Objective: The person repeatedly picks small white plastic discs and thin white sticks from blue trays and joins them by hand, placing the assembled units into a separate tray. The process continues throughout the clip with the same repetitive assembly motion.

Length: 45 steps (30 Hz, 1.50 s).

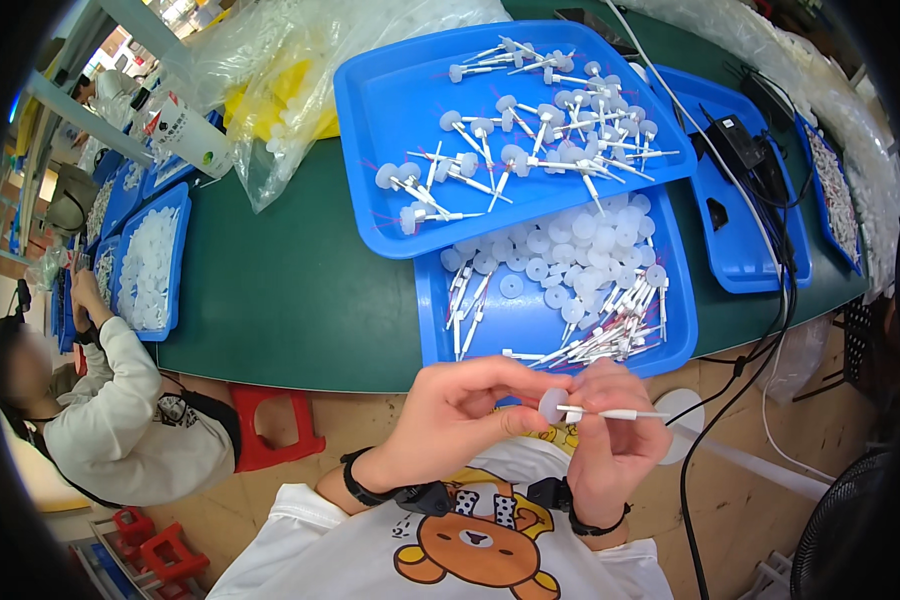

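A single view, from a fisheye camera worn on the person's head, looks steeply down and forward over the chest. Nearest, at the lower middle, sit the left hand [457,412] and right hand [615,440], close under the lens. Beyond them the green table [290,290] stretches far, its edges bowed by the lens. The floor shows near left and right, and dark rim fills the corners.
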{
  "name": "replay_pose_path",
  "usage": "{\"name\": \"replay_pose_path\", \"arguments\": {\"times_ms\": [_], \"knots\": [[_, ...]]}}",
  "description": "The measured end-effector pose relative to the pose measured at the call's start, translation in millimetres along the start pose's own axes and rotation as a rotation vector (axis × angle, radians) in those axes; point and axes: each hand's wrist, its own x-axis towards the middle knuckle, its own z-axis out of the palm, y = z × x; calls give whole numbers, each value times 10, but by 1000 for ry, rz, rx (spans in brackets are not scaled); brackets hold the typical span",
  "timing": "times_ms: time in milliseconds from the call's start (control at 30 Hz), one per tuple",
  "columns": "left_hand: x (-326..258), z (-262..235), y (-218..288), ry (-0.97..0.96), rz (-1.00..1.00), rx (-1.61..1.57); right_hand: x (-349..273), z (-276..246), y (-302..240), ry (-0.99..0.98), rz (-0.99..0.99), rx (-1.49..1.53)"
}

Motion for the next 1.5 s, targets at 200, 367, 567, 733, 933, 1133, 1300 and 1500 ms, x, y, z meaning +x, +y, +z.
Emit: {"name": "replay_pose_path", "arguments": {"times_ms": [200, 367, 567, 733, 933, 1133, 1300, 1500], "knots": [[-39, 47, 66, 57, 251, 525, -13, -9, -12, -20, -95, -196], [-6, 34, 111, 15, 396, 679, -4, -40, -16, -73, -77, -185], [9, 86, 84, 46, 467, 756, -105, 53, 94, 20, -97, -98], [131, 40, 153, 120, 532, 941, -42, 80, 59, 104, 216, 157], [262, -240, 265, 754, 583, 1165, -8, -35, -46, 143, 232, 225], [520, -384, 454, 800, 627, 1609, -27, -57, -170, 45, 327, 258], [305, -191, 427, 499, 617, 1609, 89, -221, -254, 29, 439, 134], [305, -35, 16, 148, 422, 1408, 383, -277, -227, -143, 150, -569]]}}
